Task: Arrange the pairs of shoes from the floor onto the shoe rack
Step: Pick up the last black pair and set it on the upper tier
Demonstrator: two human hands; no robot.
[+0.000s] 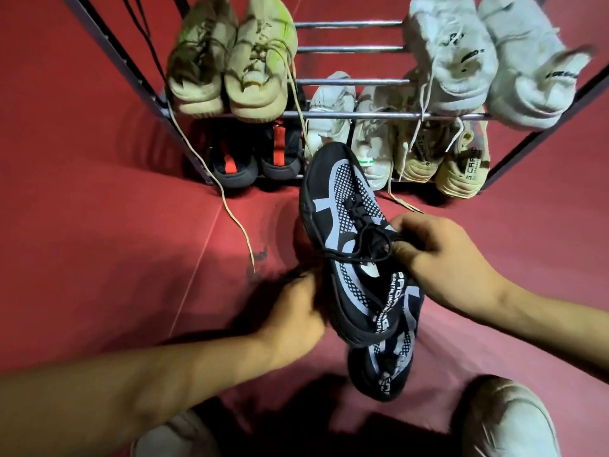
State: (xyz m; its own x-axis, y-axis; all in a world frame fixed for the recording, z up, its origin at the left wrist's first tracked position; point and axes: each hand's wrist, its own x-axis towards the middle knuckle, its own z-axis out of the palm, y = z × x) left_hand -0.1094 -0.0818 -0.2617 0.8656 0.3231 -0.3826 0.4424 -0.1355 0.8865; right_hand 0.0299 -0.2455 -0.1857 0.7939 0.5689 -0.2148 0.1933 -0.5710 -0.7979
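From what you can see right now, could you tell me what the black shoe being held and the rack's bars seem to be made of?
Black shoe: likely knit textile, matte; a dotted grey weave pattern shows, and its laces look like cord. Rack's bars: probably metal tube, chrome-like; they catch bright highlights.

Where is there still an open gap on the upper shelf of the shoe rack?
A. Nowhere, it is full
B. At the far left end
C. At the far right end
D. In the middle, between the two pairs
D: bare bars of the upper shelf show between the beige pair on the left and the white pair on the right.
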